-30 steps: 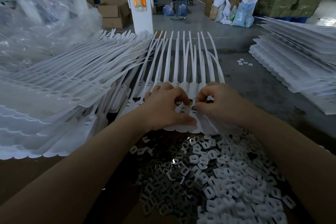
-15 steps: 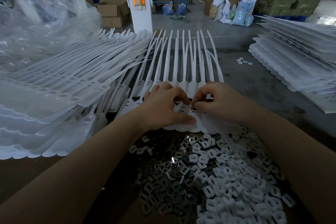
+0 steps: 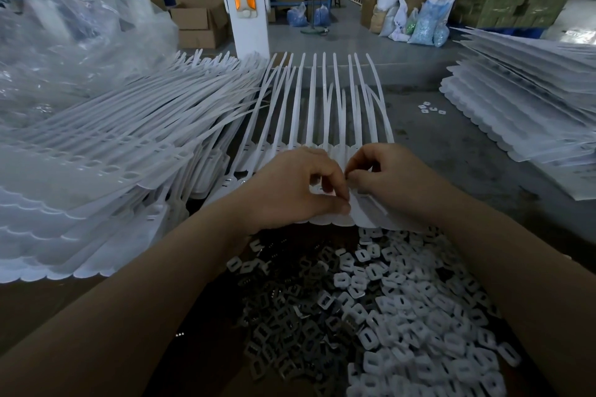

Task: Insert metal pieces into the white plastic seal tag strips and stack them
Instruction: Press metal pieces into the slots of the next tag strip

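Observation:
A sheet of joined white seal tag strips (image 3: 325, 113) lies straight ahead, tails pointing away. My left hand (image 3: 290, 187) rests on its near tag end, thumb pressing the lower edge and fingers curled over it. My right hand (image 3: 383, 177) meets it from the right, fingertips pinched at the same tag; whatever they pinch is too small to make out. Below my wrists lies a heap of dark metal pieces (image 3: 283, 325) beside a heap of white plastic caps (image 3: 425, 316).
A tall fanned stack of strip sheets (image 3: 96, 177) fills the left, with clear plastic bags (image 3: 71, 51) behind. Another stack (image 3: 522, 113) sits at the right. A few loose caps (image 3: 430, 109) lie on the grey table (image 3: 451, 155). A white post (image 3: 245, 0) stands beyond.
My right hand's fingertips have moved slightly left and up toward my left index finger. The left hand stays pressed on the strip sheet.

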The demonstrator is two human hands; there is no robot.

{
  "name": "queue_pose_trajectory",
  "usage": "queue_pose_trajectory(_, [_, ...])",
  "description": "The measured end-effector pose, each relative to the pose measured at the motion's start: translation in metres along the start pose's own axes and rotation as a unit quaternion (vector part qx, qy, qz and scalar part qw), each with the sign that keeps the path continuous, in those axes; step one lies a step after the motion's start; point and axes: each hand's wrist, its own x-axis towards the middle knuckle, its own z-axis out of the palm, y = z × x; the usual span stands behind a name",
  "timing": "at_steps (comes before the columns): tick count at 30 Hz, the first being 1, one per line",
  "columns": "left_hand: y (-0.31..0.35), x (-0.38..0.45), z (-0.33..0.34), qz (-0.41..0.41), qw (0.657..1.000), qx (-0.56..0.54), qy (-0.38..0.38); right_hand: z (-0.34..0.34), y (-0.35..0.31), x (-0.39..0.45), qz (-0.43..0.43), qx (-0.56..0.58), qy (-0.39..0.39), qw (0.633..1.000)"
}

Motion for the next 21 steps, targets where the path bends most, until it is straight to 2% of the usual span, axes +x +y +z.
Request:
queue_pose_trajectory(10, [0.012,-0.004,-0.007,-0.004,0.976,-0.075,-0.204,0.0,0.001,-0.001,0.003,0.001,0.015,1.0])
queue_pose_trajectory(13, [0.015,-0.004,-0.003,-0.009,0.976,-0.055,-0.211,0.0,0.002,-0.001,0.007,-0.003,0.016,1.0])
queue_pose_trajectory(21, [0.019,-0.005,0.006,0.006,0.985,-0.027,-0.173,0.001,0.002,0.0,0.005,0.0,0.016,1.0])
